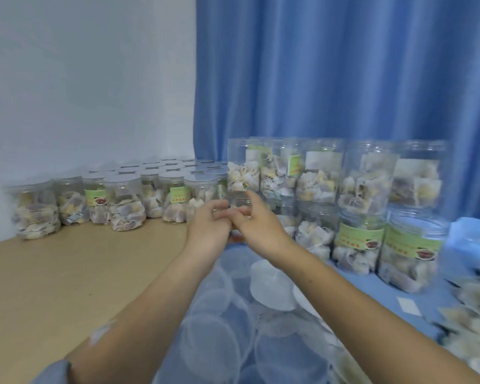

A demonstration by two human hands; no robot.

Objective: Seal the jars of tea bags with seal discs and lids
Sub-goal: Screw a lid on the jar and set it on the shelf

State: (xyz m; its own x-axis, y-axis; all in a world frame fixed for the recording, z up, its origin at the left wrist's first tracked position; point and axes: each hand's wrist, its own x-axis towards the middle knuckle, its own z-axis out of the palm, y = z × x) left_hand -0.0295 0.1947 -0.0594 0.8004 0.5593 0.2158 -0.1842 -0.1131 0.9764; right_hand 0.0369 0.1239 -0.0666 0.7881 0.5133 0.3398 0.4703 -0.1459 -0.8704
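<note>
My left hand [209, 226] and my right hand [257, 220] meet fingertip to fingertip in front of a two-high stack of open clear jars of tea bags [369, 176]. The right index finger points up and touches the bottom of the leftmost upper jar [244, 169]. The left fingers are curled against the right ones; blur hides whether anything is pinched between them. A white stack of seal discs [272, 288] lies below my right forearm. Several clear lids [214, 342] are spread on the blue cloth [372, 295] between my arms.
Several lidded jars of tea bags [124, 202] stand in rows at the back left on the wooden table [67, 273]. Loose tea bags [477, 314] pile up at the right edge beside a blue plastic bag [471, 245]. A blue curtain [344, 73] hangs behind.
</note>
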